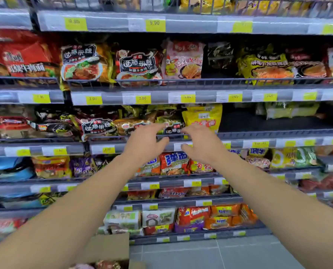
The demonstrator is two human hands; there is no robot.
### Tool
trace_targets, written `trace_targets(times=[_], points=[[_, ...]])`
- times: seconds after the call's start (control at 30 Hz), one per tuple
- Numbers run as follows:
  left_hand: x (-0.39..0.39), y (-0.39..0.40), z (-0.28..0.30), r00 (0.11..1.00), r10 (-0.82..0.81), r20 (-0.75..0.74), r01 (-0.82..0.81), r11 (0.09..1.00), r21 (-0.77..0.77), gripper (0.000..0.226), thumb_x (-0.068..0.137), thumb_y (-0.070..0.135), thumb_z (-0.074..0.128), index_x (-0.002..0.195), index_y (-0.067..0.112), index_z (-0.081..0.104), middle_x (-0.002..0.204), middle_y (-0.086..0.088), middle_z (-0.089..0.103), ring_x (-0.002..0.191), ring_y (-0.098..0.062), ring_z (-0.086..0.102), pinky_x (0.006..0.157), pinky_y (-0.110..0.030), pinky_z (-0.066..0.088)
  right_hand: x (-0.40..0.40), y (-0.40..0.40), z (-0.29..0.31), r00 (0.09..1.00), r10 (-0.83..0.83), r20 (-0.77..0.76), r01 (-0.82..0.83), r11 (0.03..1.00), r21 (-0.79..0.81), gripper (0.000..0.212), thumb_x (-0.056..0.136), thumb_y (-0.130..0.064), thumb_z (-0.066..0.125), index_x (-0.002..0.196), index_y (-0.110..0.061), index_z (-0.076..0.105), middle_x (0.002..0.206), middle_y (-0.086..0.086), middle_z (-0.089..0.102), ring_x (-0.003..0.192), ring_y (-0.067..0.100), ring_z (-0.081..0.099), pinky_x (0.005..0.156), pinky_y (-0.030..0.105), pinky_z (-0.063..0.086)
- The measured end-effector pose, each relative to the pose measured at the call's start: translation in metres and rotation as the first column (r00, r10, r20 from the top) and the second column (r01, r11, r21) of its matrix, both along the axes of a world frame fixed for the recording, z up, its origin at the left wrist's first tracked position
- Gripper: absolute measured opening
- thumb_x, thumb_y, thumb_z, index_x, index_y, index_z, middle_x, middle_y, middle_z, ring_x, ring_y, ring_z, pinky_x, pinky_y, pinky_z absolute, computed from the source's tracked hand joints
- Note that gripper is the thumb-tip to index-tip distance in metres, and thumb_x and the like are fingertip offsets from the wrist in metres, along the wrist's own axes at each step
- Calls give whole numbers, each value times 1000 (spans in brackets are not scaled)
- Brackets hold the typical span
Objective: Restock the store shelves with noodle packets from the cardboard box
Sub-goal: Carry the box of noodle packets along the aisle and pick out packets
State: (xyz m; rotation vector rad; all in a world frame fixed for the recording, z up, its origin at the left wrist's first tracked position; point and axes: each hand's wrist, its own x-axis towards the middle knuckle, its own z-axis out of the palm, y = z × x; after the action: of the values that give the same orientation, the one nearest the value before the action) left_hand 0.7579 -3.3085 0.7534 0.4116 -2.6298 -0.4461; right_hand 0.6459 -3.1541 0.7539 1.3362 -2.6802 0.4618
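Note:
Both my arms reach forward toward the middle shelf. My left hand (145, 141) and my right hand (201, 143) hover side by side, fingers spread and empty, just in front of the shelf's wire rail (259, 133). Between them, behind the rail, lies a green-and-black noodle packet (171, 126); a yellow packet (202, 116) stands to its right. The cardboard box (111, 249) sits low in front of me, its flap up and a few packets (103, 265) showing inside at the bottom edge.
Several shelf tiers full of noodle packets span the view, each with yellow price tags (142, 99). A dark bare stretch of shelf (268, 123) lies right of the yellow packet. Grey floor tiles (210, 253) lie below the lowest shelf.

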Motion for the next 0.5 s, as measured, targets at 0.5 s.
trace_targets(times=[0.5], points=[[201,20,-178,899,106,425,-232,938,256,49,93,31,59,140,20,50,144,-1,50,124,-20,54,99,-29,40,178,4,-193,904,62,423,-187,947,261,55,88,-32,59,140,-15,48,142,9,47,129,30,47,102,37,43]])
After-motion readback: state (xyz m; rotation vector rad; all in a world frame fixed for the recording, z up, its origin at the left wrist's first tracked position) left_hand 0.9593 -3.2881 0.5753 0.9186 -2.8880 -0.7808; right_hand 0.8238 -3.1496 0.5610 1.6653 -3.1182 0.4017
